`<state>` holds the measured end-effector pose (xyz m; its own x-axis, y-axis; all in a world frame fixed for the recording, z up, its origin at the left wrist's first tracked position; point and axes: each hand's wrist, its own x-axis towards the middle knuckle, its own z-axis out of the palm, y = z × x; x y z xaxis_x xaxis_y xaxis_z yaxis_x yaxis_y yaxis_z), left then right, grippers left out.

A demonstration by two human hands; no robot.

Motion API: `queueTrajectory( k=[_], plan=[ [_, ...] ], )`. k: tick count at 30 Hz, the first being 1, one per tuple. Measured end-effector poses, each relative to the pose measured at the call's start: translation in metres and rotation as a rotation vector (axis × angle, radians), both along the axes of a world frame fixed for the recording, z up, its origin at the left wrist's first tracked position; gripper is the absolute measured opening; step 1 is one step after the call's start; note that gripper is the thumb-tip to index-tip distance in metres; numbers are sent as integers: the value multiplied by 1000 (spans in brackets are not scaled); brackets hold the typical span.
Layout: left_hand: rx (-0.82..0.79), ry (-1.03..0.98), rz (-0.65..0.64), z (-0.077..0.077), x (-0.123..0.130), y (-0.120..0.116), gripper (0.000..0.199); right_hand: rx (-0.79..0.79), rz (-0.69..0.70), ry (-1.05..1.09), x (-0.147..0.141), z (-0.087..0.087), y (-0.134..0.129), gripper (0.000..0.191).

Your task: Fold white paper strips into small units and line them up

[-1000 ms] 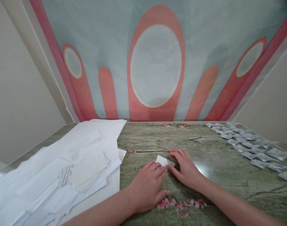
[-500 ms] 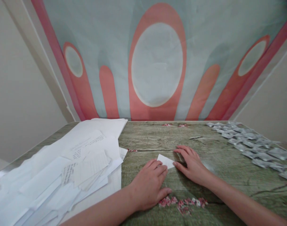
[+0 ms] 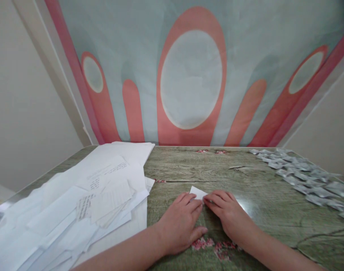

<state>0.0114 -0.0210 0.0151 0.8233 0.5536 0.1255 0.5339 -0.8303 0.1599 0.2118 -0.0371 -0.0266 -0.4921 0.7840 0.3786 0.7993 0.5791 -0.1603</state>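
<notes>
A small piece of white paper, folded or cut to a pointed shape, lies on the table between my two hands. My left hand holds its left part down with bent fingertips, the thumb resting apart on the tabletop. On the right side, my right hand has its fingers drawn together on the paper's edge. Both hands cover the lower part of the paper, and the right thumb is hidden.
A wide heap of white sheets and paper scraps, some printed, covers the table's left side. Rows of small folded silvery-grey pieces lie along the right edge. The wood-patterned table meets a painted wall panel at the back.
My right hand has moved left and its spread fingers have closed down onto the paper's edge. The left hand stays almost in place; the whole view has shifted slightly.
</notes>
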Motion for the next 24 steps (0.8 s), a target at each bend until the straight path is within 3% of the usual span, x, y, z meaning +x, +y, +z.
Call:
queueTrajectory(
  k=[6, 18, 24],
  plan=[
    [1, 0, -16, 1, -1, 1, 50, 82, 20, -74, -1, 1, 1, 29],
    [173, 62, 42, -4, -3, 4, 33, 66, 38, -134, -3, 3, 3, 27],
    [257, 49, -2, -7, -10, 14, 14, 61, 57, -93, -1, 2, 4, 27]
  ],
)
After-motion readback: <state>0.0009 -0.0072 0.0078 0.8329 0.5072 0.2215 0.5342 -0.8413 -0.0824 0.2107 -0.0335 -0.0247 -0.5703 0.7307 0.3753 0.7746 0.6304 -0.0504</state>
